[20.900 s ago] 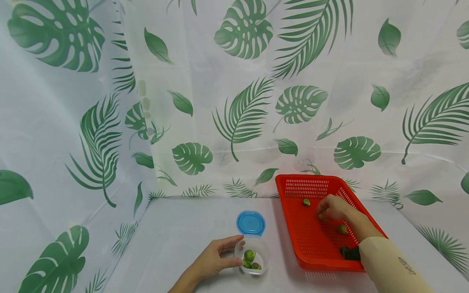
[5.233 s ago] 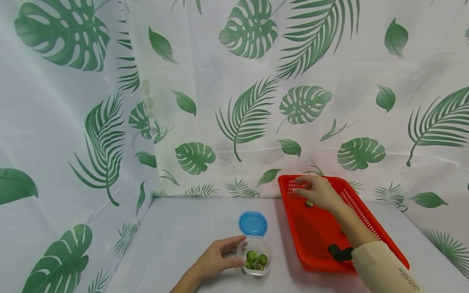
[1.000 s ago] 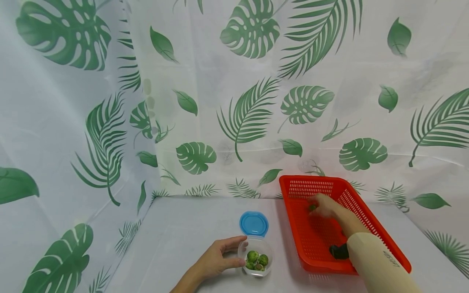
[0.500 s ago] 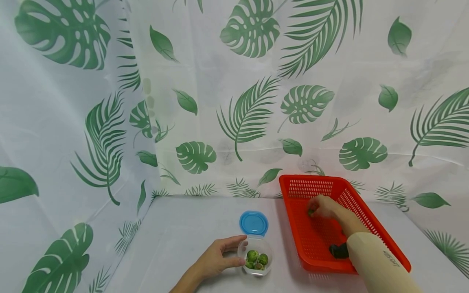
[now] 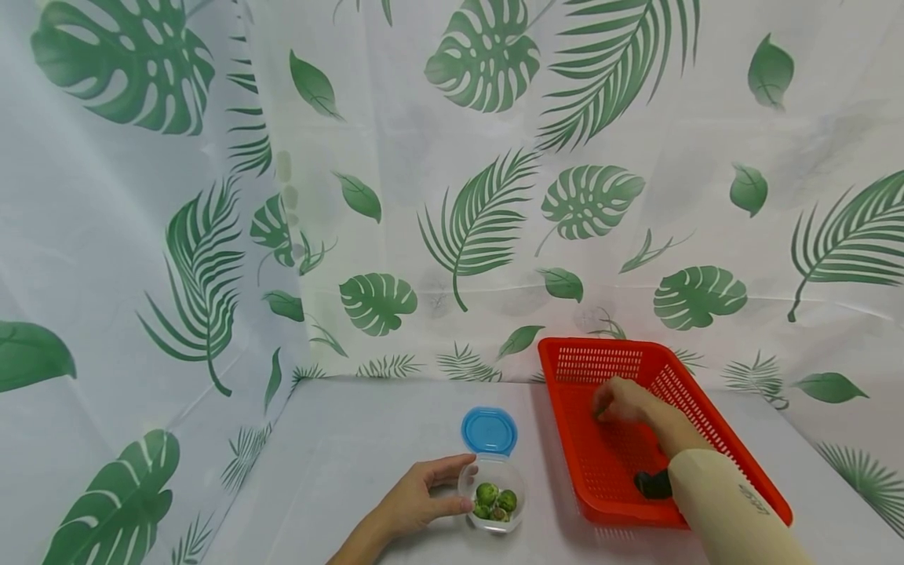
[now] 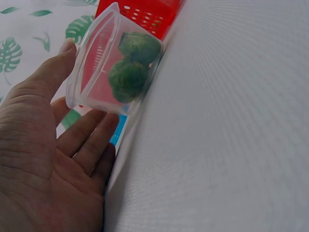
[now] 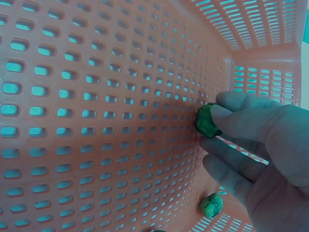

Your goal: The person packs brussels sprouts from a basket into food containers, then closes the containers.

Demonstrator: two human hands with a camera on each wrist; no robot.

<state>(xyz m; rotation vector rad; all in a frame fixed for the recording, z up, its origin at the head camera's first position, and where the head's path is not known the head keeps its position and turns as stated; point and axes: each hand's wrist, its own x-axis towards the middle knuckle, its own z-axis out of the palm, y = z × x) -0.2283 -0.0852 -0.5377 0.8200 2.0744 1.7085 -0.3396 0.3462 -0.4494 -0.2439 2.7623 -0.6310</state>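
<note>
My left hand [image 5: 420, 498] holds the side of a small clear plastic container [image 5: 503, 471], thumb and fingers about its wall. Several Brussels sprouts [image 5: 486, 493] lie in the bottom of it; two are seen through the wall in the left wrist view. Inside the red basket [image 5: 582, 463], my right hand [image 5: 625, 402] is low over the perforated floor. Thumb and fingers pinch a Brussels sprout [image 7: 205, 123] there, close to or touching the floor; in the head view the hand mostly hides it. Another sprout [image 7: 211, 205] rests in the basket near the fingers.
A blue lid [image 5: 489, 431] lies flat behind the container, seemingly joined to its rim. The basket's raised walls surround the right hand. A dark object [image 5: 653, 484] shows beside the right sleeve. Behind the white table hangs a leaf-print curtain [image 5: 381, 196].
The right hand has come down from above the basket and now pinches a sprout, shifting slightly in the last second. Over the longer span the container gained a sprout. The left hand stays put.
</note>
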